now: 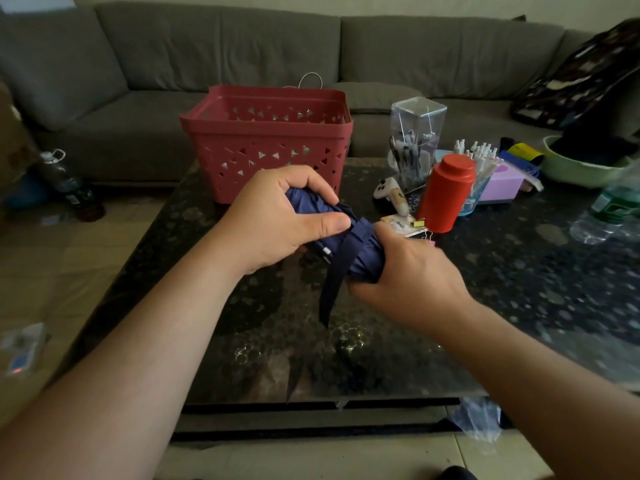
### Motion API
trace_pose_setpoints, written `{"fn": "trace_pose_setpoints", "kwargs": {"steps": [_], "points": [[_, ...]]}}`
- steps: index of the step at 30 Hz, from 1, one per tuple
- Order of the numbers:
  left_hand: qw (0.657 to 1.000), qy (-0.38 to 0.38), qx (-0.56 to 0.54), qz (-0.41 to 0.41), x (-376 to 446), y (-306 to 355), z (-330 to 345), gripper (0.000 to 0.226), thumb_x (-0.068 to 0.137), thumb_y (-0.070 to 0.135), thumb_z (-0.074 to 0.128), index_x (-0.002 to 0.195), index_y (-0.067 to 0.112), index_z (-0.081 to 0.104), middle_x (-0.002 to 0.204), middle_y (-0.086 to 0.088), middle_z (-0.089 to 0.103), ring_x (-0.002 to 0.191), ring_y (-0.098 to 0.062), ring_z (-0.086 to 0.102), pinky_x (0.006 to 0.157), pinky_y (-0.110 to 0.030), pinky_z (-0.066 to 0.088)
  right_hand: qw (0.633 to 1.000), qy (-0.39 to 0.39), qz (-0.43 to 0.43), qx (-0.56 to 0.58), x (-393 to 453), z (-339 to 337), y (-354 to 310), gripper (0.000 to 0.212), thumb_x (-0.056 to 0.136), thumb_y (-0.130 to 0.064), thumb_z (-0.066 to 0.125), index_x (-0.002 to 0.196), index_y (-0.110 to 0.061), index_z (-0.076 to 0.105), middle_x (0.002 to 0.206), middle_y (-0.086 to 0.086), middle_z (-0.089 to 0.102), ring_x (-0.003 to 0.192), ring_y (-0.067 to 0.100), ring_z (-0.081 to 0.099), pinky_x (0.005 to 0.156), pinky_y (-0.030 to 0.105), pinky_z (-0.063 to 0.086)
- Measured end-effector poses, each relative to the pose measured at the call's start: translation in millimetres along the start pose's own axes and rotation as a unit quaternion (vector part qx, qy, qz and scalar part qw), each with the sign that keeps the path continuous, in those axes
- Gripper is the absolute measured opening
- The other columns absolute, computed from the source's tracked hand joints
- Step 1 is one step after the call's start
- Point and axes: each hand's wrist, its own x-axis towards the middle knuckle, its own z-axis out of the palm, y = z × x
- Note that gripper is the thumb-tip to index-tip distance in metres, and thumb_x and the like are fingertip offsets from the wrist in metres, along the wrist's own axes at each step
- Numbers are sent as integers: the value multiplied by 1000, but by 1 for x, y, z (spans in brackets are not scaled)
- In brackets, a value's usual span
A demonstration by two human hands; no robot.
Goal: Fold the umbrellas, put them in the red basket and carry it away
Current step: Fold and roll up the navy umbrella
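While no writing is legible, your left hand (273, 220) and right hand (412, 275) both grip one umbrella (346, 247) before one basket (266, 143).

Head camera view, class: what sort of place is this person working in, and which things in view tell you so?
Most likely a home living room. A long grey sofa runs behind a dark glass coffee table, which carries household clutter: a red basket, a red canister and pens.
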Motion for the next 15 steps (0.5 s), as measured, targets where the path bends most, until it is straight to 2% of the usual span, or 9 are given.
{"fn": "trace_pose_setpoints", "kwargs": {"steps": [2,4,5,7,9,12,15], "points": [[998,33,-56,2,-2,2,5,35,75,29,93,101,33,70,98,12,74,88,-13,75,67,-34,63,999,18,9,26,4,-6,3,44,69,-59,69,94,-35,43,81,-11,60,75,21,64,63,40,54],[981,57,-185,-28,-4,4,12,48,78,27,91,116,33,63,101,12,75,92,-16,75,66,-32,60,992,8,30,122,7,-14,4,39,69,-50,75,94,-35,51,79,-10,66,70,13,65,60,40,55],[966,61,-248,-48,-5,5,16,50,82,23,88,123,30,61,106,9,77,97,-21,75,75,-40,62,984,-3,42,172,8,-17,4,35,69,-43,79,93,-32,55,76,-8,68,67,11,66,59,40,57],[937,59,-336,-74,-5,6,22,53,88,21,75,137,17,57,123,-4,76,114,-30,72,102,-60,54,959,-35,70,273,8,-20,0,27,73,-26,83,89,-27,62,71,-2,71,59,12,66,56,39,55],[924,44,-369,-87,-5,6,24,57,94,26,68,146,10,53,137,-15,69,126,-38,66,112,-65,44,926,-66,97,359,8,-21,-5,25,75,-16,83,91,-20,64,67,0,69,54,15,63,53,37,52],[918,3,-384,-102,-7,7,27,61,96,36,68,150,11,53,143,-18,64,132,-41,61,117,-62,41,898,-109,111,411,7,-21,-11,20,78,-8,79,90,-16,66,63,2,65,54,19,60,56,39,51],[877,-77,-458,-125,-14,5,28,77,74,54,89,138,17,68,141,-20,65,132,-37,63,112,-51,51,832,-187,99,514,1,-16,-17,18,73,-5,76,71,-21,68,61,11,59,46,24,55,50,34,49]]}}
